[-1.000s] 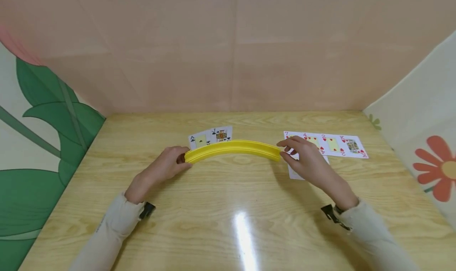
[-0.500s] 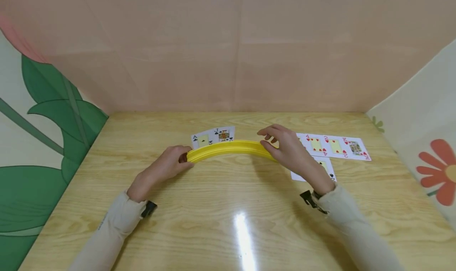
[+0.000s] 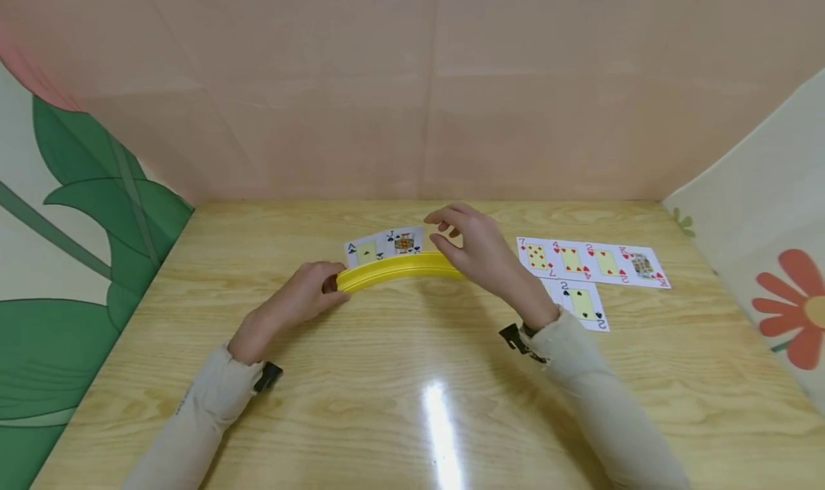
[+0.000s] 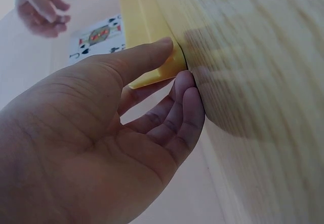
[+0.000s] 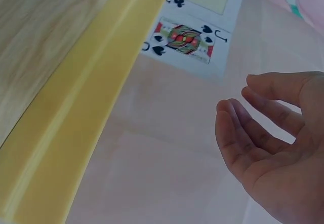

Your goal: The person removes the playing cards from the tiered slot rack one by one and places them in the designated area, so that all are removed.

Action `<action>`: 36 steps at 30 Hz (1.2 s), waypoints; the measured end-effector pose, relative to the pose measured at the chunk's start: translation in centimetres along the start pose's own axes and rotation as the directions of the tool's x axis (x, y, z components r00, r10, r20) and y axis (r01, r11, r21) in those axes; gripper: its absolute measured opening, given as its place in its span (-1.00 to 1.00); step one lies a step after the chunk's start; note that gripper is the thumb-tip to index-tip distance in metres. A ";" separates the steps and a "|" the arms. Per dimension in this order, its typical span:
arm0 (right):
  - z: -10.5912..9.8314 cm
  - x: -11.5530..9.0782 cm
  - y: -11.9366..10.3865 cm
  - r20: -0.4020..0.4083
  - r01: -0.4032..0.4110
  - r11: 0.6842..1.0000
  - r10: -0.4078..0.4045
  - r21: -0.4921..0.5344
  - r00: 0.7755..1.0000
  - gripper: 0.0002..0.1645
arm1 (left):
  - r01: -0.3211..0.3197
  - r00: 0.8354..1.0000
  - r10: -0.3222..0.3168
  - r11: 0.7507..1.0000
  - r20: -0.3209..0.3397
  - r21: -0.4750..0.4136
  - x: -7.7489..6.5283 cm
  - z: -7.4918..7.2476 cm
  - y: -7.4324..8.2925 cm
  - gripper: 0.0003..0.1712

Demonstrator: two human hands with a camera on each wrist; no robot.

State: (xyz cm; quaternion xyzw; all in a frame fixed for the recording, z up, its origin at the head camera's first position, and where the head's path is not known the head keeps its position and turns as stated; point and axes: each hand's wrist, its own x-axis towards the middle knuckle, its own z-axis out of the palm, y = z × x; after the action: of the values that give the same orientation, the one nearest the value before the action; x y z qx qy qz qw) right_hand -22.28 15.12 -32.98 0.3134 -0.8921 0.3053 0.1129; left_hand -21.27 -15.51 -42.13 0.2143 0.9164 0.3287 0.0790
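Yellow card holder (image 3: 394,268): runs rightward from pinching left hand (image 3: 299,295). Near jack of spades (image 3: 404,243): empty, relaxed right hand (image 3: 482,250).

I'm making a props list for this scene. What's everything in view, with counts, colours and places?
Card rack: 1, yellow, curved, left end in the left hand
Ace of clubs: 1, white, along the rack's left half
Jack of spades: 1, white, beside the ace
Red-suit cards: 4, white, rowed at right
2 of spades: 1, white, below that row; another card beside it mostly hidden
Table: 1, wood-coloured, beneath
Backdrop: 1, pinkish, behind
Leaves: several, green, far left
Flower: 1, red, far right
Wrist straps: 2, black, one per wrist
Sleeves: 2, cream, both arms
Hands: 2, bare; left pinching the rack, right hand holding nothing
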 end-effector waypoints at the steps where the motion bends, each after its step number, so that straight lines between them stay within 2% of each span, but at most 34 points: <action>1: 0.2 0.2 -0.1 0.000 0.001 1.000 -0.001 0.005 1.000 -0.73 | -0.001 1.000 0.001 1.000 0.000 0.002 0.0 0.0 0.0 -0.70; 9: 1.7 0.6 0.2 0.028 0.028 1.000 -0.027 -0.005 0.999 -0.74 | -0.002 1.000 0.002 1.000 0.004 0.003 0.0 -0.1 0.1 -0.71; 15: 3.2 0.6 1.0 0.096 -0.032 0.992 0.020 0.121 0.995 -0.74 | 0.004 1.000 -0.005 1.000 0.009 0.013 -0.1 -0.2 0.1 -0.69; 18: 3.6 0.7 1.1 0.116 -0.047 0.989 0.030 0.141 0.993 -0.76 | 0.008 1.000 -0.008 1.000 0.008 0.014 -0.1 -0.2 0.1 -0.70; 28: 3.6 0.5 1.2 0.128 -0.066 0.991 0.051 0.120 0.990 -0.78 | -0.015 1.000 0.015 1.000 -0.002 0.012 -0.1 0.0 0.0 -0.71; 36: 3.3 0.4 1.2 0.107 -0.067 0.994 0.057 0.088 0.993 -0.79 | -0.048 0.999 0.048 0.999 -0.005 -0.005 -0.1 -0.2 0.1 -0.76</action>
State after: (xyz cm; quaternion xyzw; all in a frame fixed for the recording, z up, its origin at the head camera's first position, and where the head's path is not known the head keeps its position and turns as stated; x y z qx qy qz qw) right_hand -23.40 13.59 -35.96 0.3059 -0.8912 0.3322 0.0422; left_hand -21.17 -15.54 -41.92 0.2352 0.9104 0.3334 0.0692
